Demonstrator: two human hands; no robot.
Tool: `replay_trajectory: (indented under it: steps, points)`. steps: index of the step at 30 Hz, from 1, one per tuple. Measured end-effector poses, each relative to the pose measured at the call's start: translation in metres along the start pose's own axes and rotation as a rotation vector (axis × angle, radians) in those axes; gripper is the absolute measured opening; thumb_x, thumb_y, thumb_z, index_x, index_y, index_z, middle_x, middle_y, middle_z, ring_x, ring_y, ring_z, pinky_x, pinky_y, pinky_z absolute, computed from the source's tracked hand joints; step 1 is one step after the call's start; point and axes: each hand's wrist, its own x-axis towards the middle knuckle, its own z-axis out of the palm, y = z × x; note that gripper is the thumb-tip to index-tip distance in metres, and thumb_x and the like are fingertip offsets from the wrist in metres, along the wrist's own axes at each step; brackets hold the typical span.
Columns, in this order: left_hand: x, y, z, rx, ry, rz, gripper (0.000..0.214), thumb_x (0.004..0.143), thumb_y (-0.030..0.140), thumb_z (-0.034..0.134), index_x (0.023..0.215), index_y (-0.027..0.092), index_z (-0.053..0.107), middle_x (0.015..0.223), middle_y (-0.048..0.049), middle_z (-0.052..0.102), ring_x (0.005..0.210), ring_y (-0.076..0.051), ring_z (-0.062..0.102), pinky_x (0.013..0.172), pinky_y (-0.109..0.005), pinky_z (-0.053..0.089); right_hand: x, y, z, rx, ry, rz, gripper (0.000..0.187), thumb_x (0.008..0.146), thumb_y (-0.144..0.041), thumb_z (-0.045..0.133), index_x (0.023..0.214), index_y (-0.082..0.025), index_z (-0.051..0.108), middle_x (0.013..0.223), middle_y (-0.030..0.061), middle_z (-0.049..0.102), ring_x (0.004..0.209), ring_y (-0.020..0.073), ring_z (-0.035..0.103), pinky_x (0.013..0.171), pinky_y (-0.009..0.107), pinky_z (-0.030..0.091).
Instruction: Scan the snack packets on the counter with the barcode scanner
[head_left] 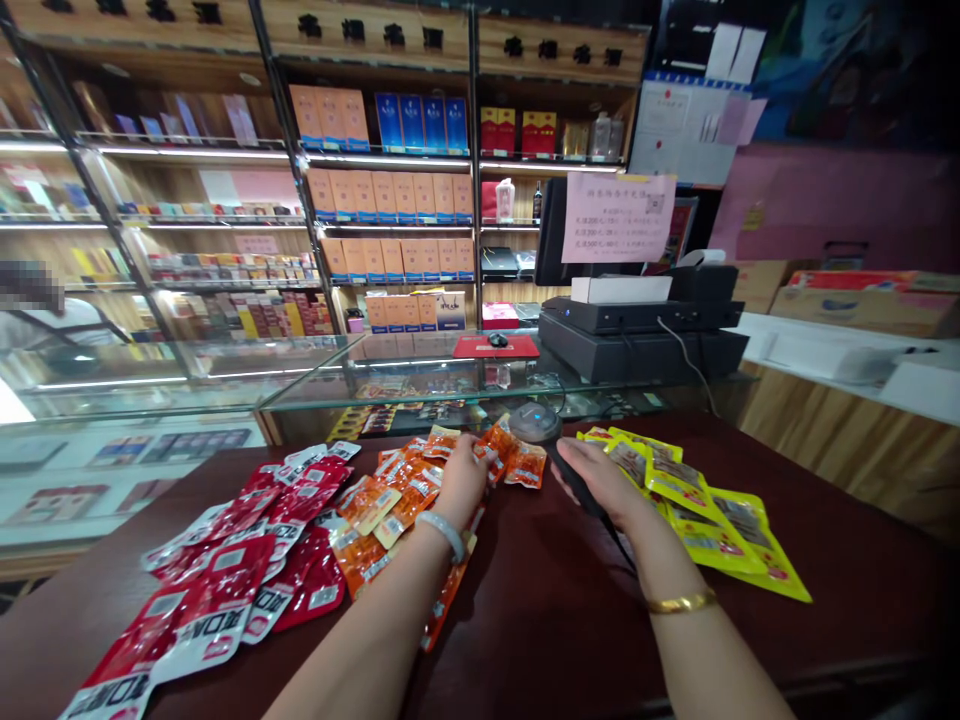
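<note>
My right hand (596, 478) is wrapped round the handle of a dark handheld barcode scanner (534, 422), its head tilted toward the orange packets. Among a pile of orange snack packets (405, 490), my left hand (466, 475) has its fingers closed on one shiny orange packet (496, 440) at the far edge of the pile. A single orange packet (525, 466) lies just below the scanner head. To the left, red and white snack packets (225, 580) overlap in a heap. Yellow snack packets (709, 520) lie spread to the right of my right hand.
All the packets rest on a dark red-brown table (525, 620). Behind it stands a glass display counter (420, 372) bearing a cash register (645, 330) and a mouse (497, 341) on a red pad. Lit shelves of boxes line the wall. Another person (60, 330) is at the far left.
</note>
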Motion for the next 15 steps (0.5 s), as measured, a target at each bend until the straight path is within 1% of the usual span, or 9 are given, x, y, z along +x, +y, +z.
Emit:
replay_trajectory:
  steps: [3, 6, 11, 15]
  points:
    - [0.0047, -0.0026, -0.0045, -0.05, 0.071, -0.016, 0.031, 0.088, 0.029, 0.06, 0.116, 0.018, 0.053, 0.068, 0.0012, 0.063, 0.045, -0.011, 0.056, 0.049, -0.022, 0.041, -0.0003, 0.0003, 0.0007, 0.011, -0.034, -0.007, 0.042, 0.085, -0.061, 0.057, 0.073, -0.022, 0.051, 0.058, -0.0043, 0.053, 0.042, 0.01, 0.044, 0.039, 0.022, 0.033]
    - [0.0072, -0.004, -0.008, -0.017, 0.113, 0.005, 0.031, 0.087, 0.03, 0.061, 0.115, 0.018, 0.054, 0.073, -0.0003, 0.065, 0.049, -0.012, 0.058, 0.052, -0.023, 0.044, -0.0006, 0.0006, 0.0019, 0.029, -0.054, -0.003, 0.041, 0.084, -0.062, 0.058, 0.076, -0.023, 0.053, 0.059, -0.0042, 0.053, 0.042, 0.0106, 0.044, 0.039, 0.023, 0.032]
    - [0.0066, -0.0038, -0.0091, -0.044, 0.12, 0.035, 0.027, 0.086, 0.028, 0.062, 0.109, 0.018, 0.054, 0.076, -0.0005, 0.065, 0.049, -0.01, 0.057, 0.048, -0.021, 0.042, -0.0014, 0.0014, -0.0001, 0.046, -0.016, -0.001, 0.045, 0.083, -0.065, 0.057, 0.074, -0.021, 0.053, 0.06, -0.0035, 0.054, 0.042, 0.01, 0.045, 0.038, 0.022, 0.033]
    - [0.0088, -0.0065, -0.0074, -0.046, 0.103, 0.008, 0.031, 0.087, 0.03, 0.061, 0.115, 0.018, 0.052, 0.074, 0.0001, 0.063, 0.048, -0.011, 0.058, 0.047, -0.021, 0.043, -0.0004, 0.004, -0.0033, 0.108, 0.002, -0.012, 0.045, 0.082, -0.065, 0.058, 0.077, -0.021, 0.053, 0.061, -0.0035, 0.055, 0.042, 0.0096, 0.046, 0.038, 0.021, 0.033]
